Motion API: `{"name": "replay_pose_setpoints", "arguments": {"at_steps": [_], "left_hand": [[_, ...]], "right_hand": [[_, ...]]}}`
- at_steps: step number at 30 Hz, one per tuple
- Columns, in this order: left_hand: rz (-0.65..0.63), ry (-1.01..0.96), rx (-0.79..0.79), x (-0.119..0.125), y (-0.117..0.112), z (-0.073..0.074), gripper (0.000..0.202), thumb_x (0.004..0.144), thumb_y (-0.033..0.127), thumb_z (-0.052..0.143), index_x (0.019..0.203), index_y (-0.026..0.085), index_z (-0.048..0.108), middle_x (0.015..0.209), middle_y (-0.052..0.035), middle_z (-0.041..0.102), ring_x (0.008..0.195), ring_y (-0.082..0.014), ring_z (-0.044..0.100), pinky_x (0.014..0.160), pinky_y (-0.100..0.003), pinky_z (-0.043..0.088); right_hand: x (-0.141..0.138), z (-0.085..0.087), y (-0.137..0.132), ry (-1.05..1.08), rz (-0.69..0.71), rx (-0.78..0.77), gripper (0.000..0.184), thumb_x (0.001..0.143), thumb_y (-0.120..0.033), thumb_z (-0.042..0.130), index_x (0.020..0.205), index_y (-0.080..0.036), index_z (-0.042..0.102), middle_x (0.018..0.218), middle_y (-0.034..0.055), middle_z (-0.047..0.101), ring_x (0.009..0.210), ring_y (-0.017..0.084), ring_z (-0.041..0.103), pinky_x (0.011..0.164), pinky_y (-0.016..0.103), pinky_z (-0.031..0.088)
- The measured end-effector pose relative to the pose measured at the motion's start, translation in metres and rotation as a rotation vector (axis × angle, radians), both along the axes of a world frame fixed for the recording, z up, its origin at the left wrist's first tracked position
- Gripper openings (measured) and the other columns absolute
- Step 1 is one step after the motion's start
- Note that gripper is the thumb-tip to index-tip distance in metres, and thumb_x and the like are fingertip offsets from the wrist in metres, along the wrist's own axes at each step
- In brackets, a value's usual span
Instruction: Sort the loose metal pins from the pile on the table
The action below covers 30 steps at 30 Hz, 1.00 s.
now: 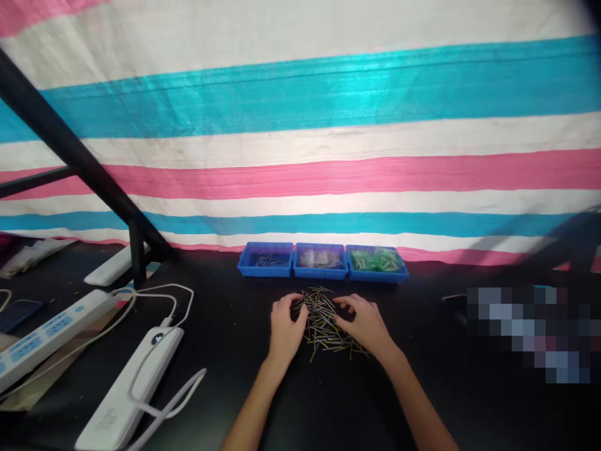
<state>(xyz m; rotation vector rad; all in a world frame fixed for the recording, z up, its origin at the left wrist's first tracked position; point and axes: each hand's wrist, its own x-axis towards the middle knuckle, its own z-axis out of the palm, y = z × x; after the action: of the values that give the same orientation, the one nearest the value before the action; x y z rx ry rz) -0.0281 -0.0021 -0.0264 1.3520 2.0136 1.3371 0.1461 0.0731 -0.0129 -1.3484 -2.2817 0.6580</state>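
Note:
A loose heap of thin metal screws or pins (326, 322), some brassy and some silvery, lies spread on the black table. At its left edge is my left hand (287, 322), thumb and fingers apart and curved around that side of the pile. On the opposite side my right hand (364, 322) reaches in with its thumb and fingers apart. Both hands seem to touch the outer pieces, and no piece shows clearly gripped in either. Just behind the heap, a blue tray (267, 271) holds several dark, thin pieces like those in the pile.
A middle blue tray (320, 274) contains pale bagged items; the right blue tray (379, 276) holds green and whitish pieces. To the left lie a white power bank (134, 388) with looped cables and a power strip (51, 332). A striped tarp (328, 178) hangs behind the table.

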Motion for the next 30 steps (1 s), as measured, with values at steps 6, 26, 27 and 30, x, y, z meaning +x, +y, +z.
{"name": "replay_pose_setpoints", "arguments": {"at_steps": [6, 26, 27, 30], "left_hand": [[-0.141, 0.01, -0.01, 0.008, -0.001, 0.002, 0.024, 0.076, 0.025, 0.054, 0.099, 0.024, 0.061, 0.088, -0.0042, 0.059, 0.083, -0.0206, 0.052, 0.068, -0.031, 0.043], [-0.285, -0.218, 0.127, 0.014, 0.003, 0.011, 0.016, 0.076, 0.03, 0.061, 0.082, 0.021, 0.072, 0.095, -0.0074, 0.064, 0.079, -0.0169, 0.058, 0.06, -0.025, 0.043], [-0.299, -0.24, 0.128, 0.015, 0.003, 0.011, 0.015, 0.075, 0.03, 0.062, 0.078, 0.02, 0.072, 0.094, -0.0076, 0.064, 0.079, -0.0171, 0.058, 0.059, -0.025, 0.043], [-0.317, -0.295, 0.127, 0.015, 0.002, 0.011, 0.013, 0.072, 0.03, 0.064, 0.074, 0.019, 0.072, 0.093, -0.0074, 0.064, 0.072, -0.015, 0.057, 0.057, -0.025, 0.042]], "right_hand": [[-0.006, -0.005, -0.002, 0.019, -0.029, 0.043, 0.01, 0.071, -0.027, 0.058, 0.071, -0.024, 0.067, 0.071, -0.0003, 0.064, 0.073, 0.017, 0.057, 0.07, 0.032, 0.03], [-0.012, 0.01, -0.007, 0.678, 0.144, -0.158, 0.013, 0.074, -0.031, 0.064, 0.074, -0.02, 0.071, 0.084, 0.0054, 0.065, 0.08, 0.018, 0.061, 0.074, 0.03, 0.049], [-0.013, 0.011, -0.008, 0.691, 0.162, -0.179, 0.013, 0.073, -0.031, 0.064, 0.075, -0.02, 0.071, 0.085, 0.0055, 0.065, 0.081, 0.018, 0.061, 0.075, 0.031, 0.049], [-0.015, 0.011, -0.011, 0.706, 0.193, -0.233, 0.013, 0.073, -0.031, 0.064, 0.077, -0.022, 0.072, 0.086, 0.0052, 0.065, 0.082, 0.018, 0.061, 0.077, 0.032, 0.05]]}}
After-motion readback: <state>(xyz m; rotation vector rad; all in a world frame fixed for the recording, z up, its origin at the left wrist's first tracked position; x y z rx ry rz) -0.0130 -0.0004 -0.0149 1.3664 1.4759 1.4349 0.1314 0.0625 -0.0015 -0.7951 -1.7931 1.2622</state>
